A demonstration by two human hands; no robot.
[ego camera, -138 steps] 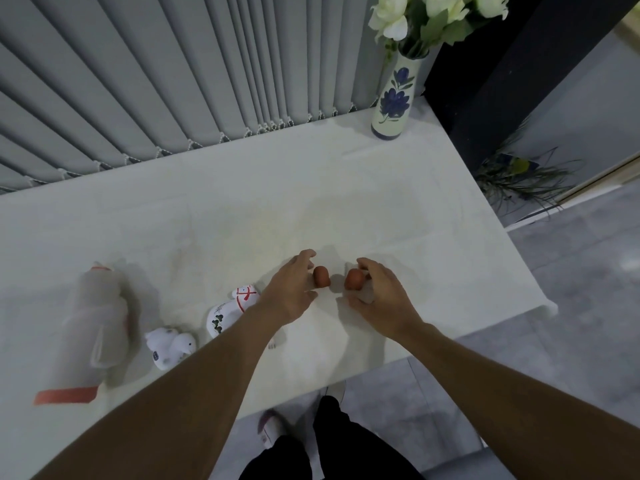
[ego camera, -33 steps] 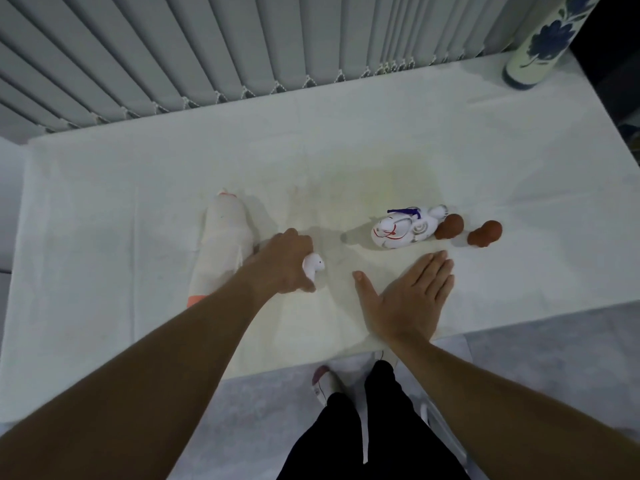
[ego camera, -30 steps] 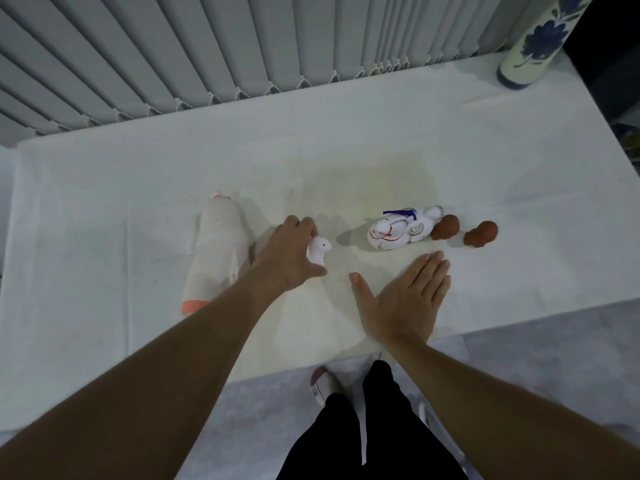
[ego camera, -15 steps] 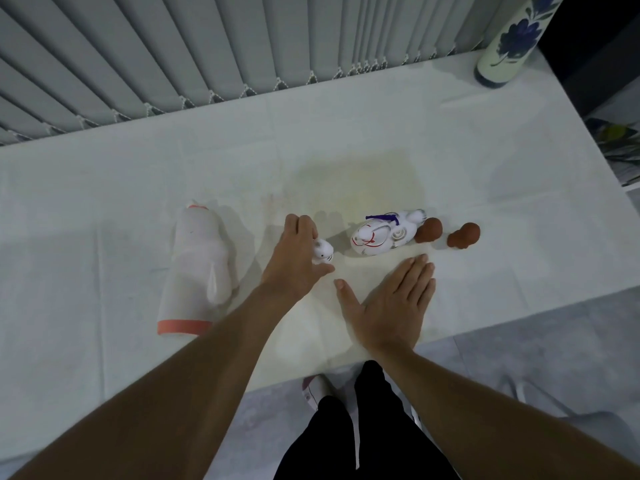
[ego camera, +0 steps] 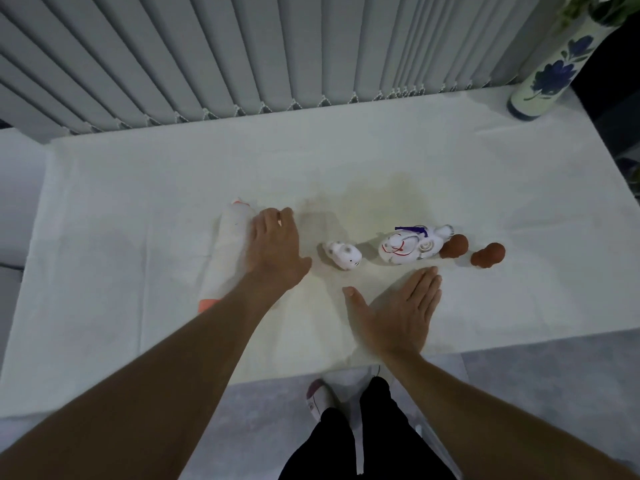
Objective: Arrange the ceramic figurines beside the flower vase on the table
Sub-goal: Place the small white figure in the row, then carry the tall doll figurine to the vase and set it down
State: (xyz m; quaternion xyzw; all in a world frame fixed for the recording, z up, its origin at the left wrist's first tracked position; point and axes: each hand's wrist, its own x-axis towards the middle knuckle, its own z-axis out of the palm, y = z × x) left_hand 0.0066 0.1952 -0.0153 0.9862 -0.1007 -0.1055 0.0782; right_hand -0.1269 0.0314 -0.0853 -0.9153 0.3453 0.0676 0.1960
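On the white table [ego camera: 485,174] the figurines stand in a rough row. A small white figurine [ego camera: 343,255] stands free, left of a larger white figurine [ego camera: 410,248] with purple and red markings. Two brown figurines [ego camera: 454,246] [ego camera: 488,255] follow to the right. A tall white figurine with an orange base [ego camera: 227,247] lies on its side at the left. My left hand [ego camera: 275,251] rests palm down over its right side, thumb splayed away. My right hand [ego camera: 398,310] lies flat and open on the table below the row. The blue-flowered vase [ego camera: 549,72] stands in the far right corner.
Grey vertical blinds [ego camera: 242,53] hang along the table's far edge. The near table edge runs just below my right hand, with grey floor and my legs and a shoe [ego camera: 320,400] beneath it. A dark surface sits right of the vase.
My left hand let go of the small white figurine, which now stands left of the larger white one, and moved left onto the lying tall figurine. My right hand stayed flat.
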